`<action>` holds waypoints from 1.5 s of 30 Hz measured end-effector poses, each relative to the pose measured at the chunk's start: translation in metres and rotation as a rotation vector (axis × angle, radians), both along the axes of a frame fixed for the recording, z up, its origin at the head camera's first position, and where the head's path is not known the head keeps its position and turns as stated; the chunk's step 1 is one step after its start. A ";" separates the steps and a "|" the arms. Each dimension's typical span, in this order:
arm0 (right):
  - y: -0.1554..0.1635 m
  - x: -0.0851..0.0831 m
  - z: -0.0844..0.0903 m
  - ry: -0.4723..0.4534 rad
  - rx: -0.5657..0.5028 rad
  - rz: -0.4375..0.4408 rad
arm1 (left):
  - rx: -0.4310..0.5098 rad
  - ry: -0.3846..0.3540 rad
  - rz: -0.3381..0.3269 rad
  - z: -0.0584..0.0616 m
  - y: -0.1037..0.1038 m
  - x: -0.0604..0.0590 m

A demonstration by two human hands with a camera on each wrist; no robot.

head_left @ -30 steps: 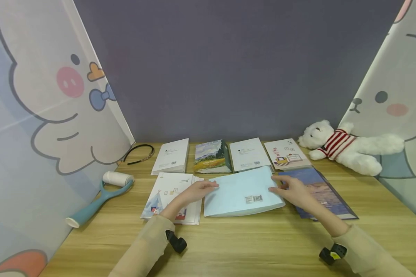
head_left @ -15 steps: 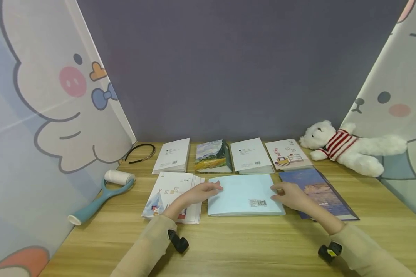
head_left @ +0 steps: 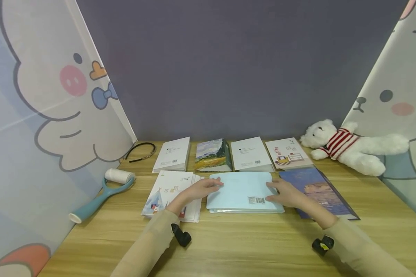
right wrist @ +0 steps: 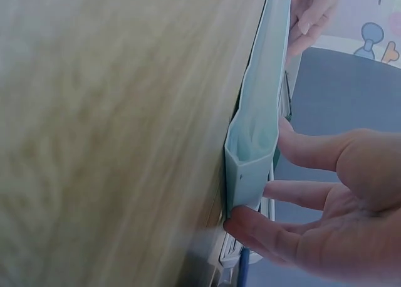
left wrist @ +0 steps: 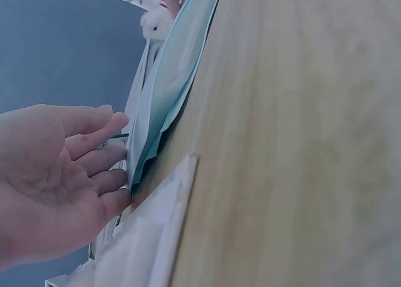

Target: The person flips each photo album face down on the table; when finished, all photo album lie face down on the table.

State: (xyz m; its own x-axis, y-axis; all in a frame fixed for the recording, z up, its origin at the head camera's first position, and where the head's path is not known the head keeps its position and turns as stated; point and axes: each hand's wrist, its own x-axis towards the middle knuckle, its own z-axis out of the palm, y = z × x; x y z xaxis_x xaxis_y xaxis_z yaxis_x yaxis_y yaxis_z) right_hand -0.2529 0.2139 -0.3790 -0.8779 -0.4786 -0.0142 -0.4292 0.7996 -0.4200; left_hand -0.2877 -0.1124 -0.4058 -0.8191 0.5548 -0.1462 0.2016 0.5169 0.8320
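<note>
A light blue folder (head_left: 242,192) with a barcode lies flat on the wooden table (head_left: 249,246), in the front row of books. My left hand (head_left: 202,188) touches its left edge with straight fingers. My right hand (head_left: 284,194) rests against its right edge, fingers spread and straight. In the left wrist view the palm of my left hand (left wrist: 62,174) is open, with the fingertips at the folder (left wrist: 169,93). In the right wrist view my right hand (right wrist: 313,218) has its fingers spread at the corner of the folder (right wrist: 260,124), and the folder's pages gape a little.
A white booklet (head_left: 170,192) lies left of the folder and a dark blue book (head_left: 319,192) right of it. Several books (head_left: 249,154) form a back row. A lint roller (head_left: 100,194) and headband (head_left: 140,151) lie left, a plush bear (head_left: 350,148) right. Cartoon curtains flank the table.
The blue folder lay askew with its right side raised; now it lies flat and square between the neighbouring books. Both hands have stayed at its edges.
</note>
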 end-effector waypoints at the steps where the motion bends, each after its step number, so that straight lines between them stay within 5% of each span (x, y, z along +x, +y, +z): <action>1: 0.000 -0.001 0.000 0.005 0.000 0.001 | 0.000 0.000 0.004 0.000 0.000 -0.001; 16: 0.006 -0.001 0.000 0.045 -0.048 0.064 | 0.030 -0.048 -0.010 0.003 -0.008 0.003; 23: 0.003 -0.006 0.001 0.075 -0.042 0.024 | 0.032 0.041 0.016 0.007 -0.011 0.006; 28: -0.008 -0.008 0.003 0.120 -0.143 -0.012 | 0.052 0.118 0.050 0.011 -0.019 0.010; 37: -0.059 -0.018 0.007 0.272 -0.324 0.043 | 0.135 0.230 0.166 0.013 -0.050 0.017; 45: -0.111 -0.020 0.013 0.178 -0.340 0.128 | 0.118 0.300 0.306 0.014 -0.097 0.022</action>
